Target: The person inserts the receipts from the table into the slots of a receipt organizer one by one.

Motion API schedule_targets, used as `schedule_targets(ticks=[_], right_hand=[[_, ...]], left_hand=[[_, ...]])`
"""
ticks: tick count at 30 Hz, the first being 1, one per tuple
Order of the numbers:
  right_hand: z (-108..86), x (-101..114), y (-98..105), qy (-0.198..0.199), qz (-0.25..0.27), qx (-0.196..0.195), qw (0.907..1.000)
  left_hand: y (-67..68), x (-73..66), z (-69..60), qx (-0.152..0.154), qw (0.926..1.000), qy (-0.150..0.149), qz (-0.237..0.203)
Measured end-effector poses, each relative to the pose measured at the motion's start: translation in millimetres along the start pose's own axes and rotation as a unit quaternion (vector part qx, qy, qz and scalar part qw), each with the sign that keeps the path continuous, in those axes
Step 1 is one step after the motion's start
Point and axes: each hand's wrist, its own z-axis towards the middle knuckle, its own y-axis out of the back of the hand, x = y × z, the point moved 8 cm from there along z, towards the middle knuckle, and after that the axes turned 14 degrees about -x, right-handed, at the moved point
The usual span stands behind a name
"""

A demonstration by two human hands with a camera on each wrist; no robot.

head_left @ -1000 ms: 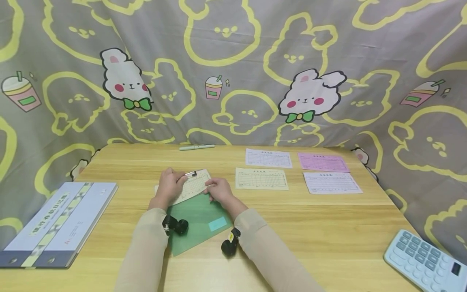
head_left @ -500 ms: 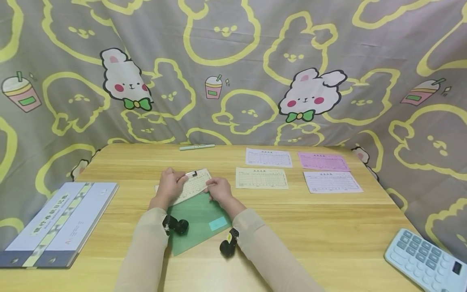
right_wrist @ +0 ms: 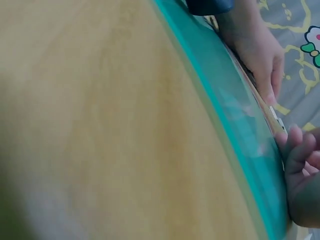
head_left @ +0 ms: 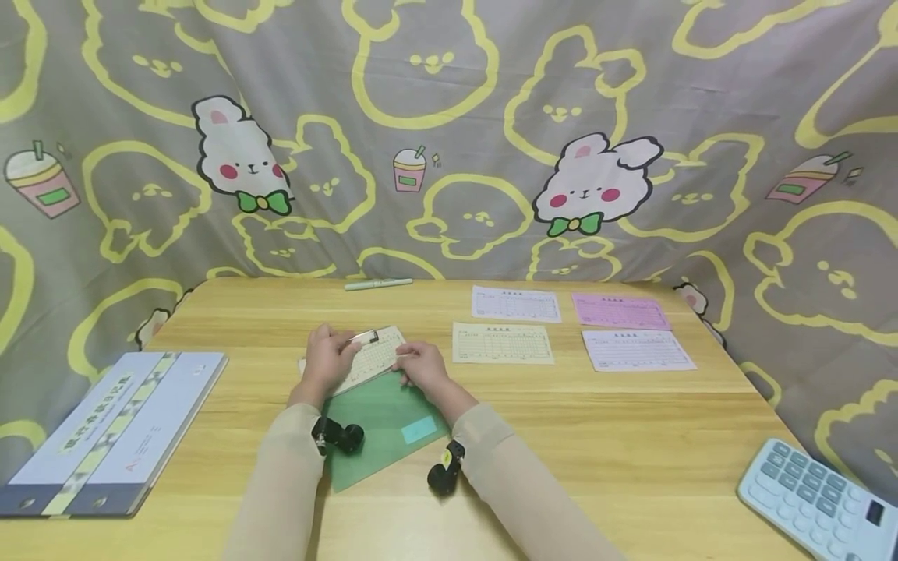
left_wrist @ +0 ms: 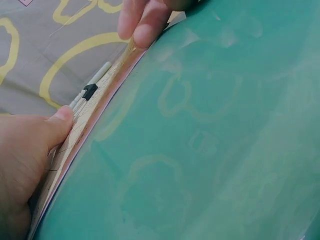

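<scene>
A stack of cream printed slips (head_left: 375, 360) lies tilted at the upper edge of a green folder (head_left: 379, 425). My left hand (head_left: 327, 360) grips the stack's left side, thumb on top, beside a small silver strip with a black piece (left_wrist: 90, 92); its exact kind is unclear. At the stack's right edge, my right hand (head_left: 423, 365) pinches the slips between thumb and fingers. The left wrist view shows the folder (left_wrist: 200, 125) filling much of the foreground, with pinkish sheets under the cream ones. Some fingers of both hands are hidden.
A pale green pen (head_left: 379, 284) lies at the table's back edge. Several slips, including a yellow slip (head_left: 502, 344) and a pink slip (head_left: 621, 312), lie right of the hands. A large account book (head_left: 112, 428) is at left, a blue calculator (head_left: 817, 499) at right. A patterned curtain (head_left: 449, 140) hangs behind.
The silver strip by my left thumb shows slightly more of its length. Both hands and the stack stay almost in place.
</scene>
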Motion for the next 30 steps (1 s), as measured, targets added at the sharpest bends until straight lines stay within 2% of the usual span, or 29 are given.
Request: schedule_targets(ticks=[6, 10, 13, 18, 20, 23, 30], right_hand=[[-5.2, -1, 1, -0.022, 0.053, 0.052, 0.997], [-9.9, 6, 5, -0.025, 0.062, 0.09, 0.9937], [-13.3, 17, 11, -0.005, 0.051, 0.117, 0.9918], [-19.6, 40, 36, 0.05, 0.034, 0.152, 0.9866], [-25.0, 52, 50, 0.063, 0.031, 0.151, 0.986], [-21.0, 56, 71, 0.078, 0.027, 0.135, 0.9874], [7.5, 46, 132, 0.107, 0.025, 0.048, 0.9927]], left_hand=[[-1.4, 3.4, -3.9, -0.005, 0.9997, 0.024, -0.005], [-0.9, 3.4, -3.1, -0.015, 0.9995, 0.027, -0.006], [0.0, 4.0, -1.9, -0.024, 0.9992, 0.032, -0.008], [-1.7, 6.8, -1.8, -0.016, 0.9986, 0.049, -0.013], [-2.6, 7.6, -2.3, -0.012, 0.9983, 0.055, -0.014], [-2.3, 8.8, -2.6, -0.01, 0.9982, 0.058, -0.014], [-0.9, 10.6, -1.6, -0.011, 0.9977, 0.063, -0.02]])
